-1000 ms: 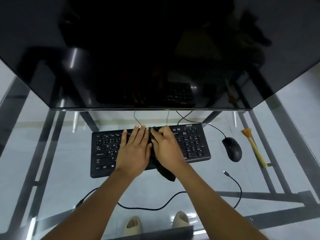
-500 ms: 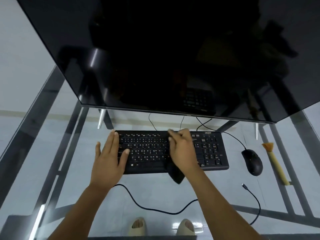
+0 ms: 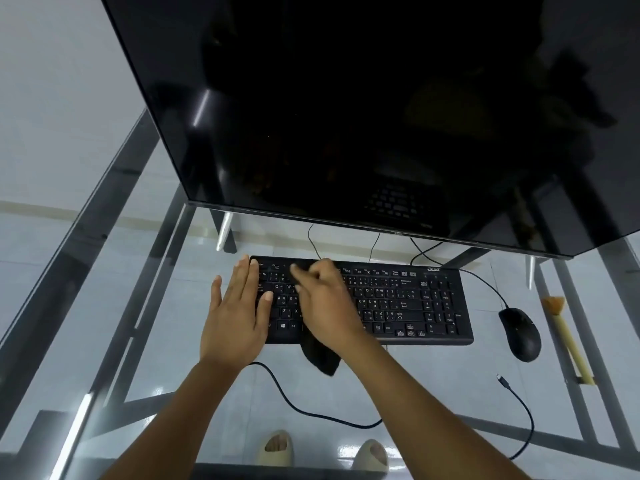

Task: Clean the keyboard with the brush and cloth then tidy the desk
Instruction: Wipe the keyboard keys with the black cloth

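A glossy black monitor (image 3: 363, 109) looms over a clear glass desk (image 3: 104, 341) on grey metal bars. Below it lies a flat, black, matte keyboard (image 3: 398, 299). The left hand (image 3: 239, 313) rests flat and open on its left end. The right hand (image 3: 325, 306) presses a limp dark cloth (image 3: 320, 358) onto the keys, fingers curled. Far right, beyond a rounded mouse (image 3: 521, 334), lies a pale-handled brush (image 3: 568, 337).

You get dim, cool light; glare streaks the monitor (image 3: 346, 116), and wide-angle distortion bends the desk (image 3: 104, 306) edges.
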Tool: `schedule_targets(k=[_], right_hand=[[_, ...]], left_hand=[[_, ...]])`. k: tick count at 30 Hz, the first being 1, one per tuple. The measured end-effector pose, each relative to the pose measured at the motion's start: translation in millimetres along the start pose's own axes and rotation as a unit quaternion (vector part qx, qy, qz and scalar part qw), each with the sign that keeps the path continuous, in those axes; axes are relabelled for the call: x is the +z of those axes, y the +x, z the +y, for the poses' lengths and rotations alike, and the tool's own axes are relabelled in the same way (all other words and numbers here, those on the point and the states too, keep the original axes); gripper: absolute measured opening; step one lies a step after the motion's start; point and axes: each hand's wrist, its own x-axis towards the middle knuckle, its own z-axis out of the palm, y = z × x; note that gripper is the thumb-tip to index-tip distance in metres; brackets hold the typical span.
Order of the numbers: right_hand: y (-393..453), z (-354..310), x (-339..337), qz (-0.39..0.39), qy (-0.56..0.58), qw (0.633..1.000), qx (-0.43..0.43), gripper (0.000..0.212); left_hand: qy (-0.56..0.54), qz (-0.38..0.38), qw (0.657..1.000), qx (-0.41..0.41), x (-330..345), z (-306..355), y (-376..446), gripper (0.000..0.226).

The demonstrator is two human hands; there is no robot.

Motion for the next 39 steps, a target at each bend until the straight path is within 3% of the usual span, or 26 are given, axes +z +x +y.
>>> schedule_targets(k=[2, 5, 7, 11, 16, 19, 21, 23, 26, 30, 32, 35, 39], right_hand=[[7, 11, -7, 0.009, -0.040, 0.999, -0.005, 0.030], [21, 22, -19, 0.108, -0.006, 0.986, 0.127, 0.024], [26, 0, -5, 0.092, 0.012, 0.988, 0.126, 0.024], [23, -26, 18, -0.003, -0.001, 1.000, 0.010, 0.026], [35, -6, -4, 0.044, -0.019, 0.990, 0.134, 0.029], [15, -45, 18, -0.022, 0.096, 0.986, 0.136, 0.016], [-4, -66, 25, -0.063, 0.206, 0.962, 0.167, 0.025], [-11, -58, 26, -0.054, 0.234, 0.955, 0.176, 0.030], [-20, -51, 23, 0.023, 0.257, 0.945, 0.202, 0.029], [-44, -61, 26, -0.037, 0.177, 0.970, 0.162, 0.037], [-41, -37, 18, 0.018, 0.234, 0.951, 0.201, 0.039], [-41, -20, 12, 0.087, 0.297, 0.913, 0.267, 0.040], [-57, -48, 23, -0.007, 0.250, 0.939, 0.234, 0.040]], left_hand=[[0.003, -0.006, 1.000, 0.002, 0, 1, 0, 0.064], [0.009, -0.008, 1.000, -0.005, -1, 2, 0, 0.064], [0.008, -0.003, 1.000, -0.005, -1, 0, 1, 0.064], [-0.015, -0.011, 1.000, -0.005, 1, -1, -1, 0.065], [-0.115, 0.016, 0.993, -0.036, -11, 4, 0, 0.060], [-0.278, -0.019, 0.948, -0.155, -21, 8, 1, 0.059], [-0.376, -0.043, 0.903, -0.203, -26, 5, 5, 0.068], [-0.417, -0.061, 0.881, -0.218, -30, 1, 9, 0.072], [-0.383, -0.075, 0.897, -0.209, -37, 0, 10, 0.073], [-0.316, -0.081, 0.925, -0.196, -31, 3, 7, 0.070], [-0.295, -0.085, 0.935, -0.181, -28, 3, 9, 0.073], [-0.218, -0.073, 0.967, -0.110, -22, 2, 8, 0.060], [-0.116, -0.016, 0.993, -0.025, -10, -5, 3, 0.063]])
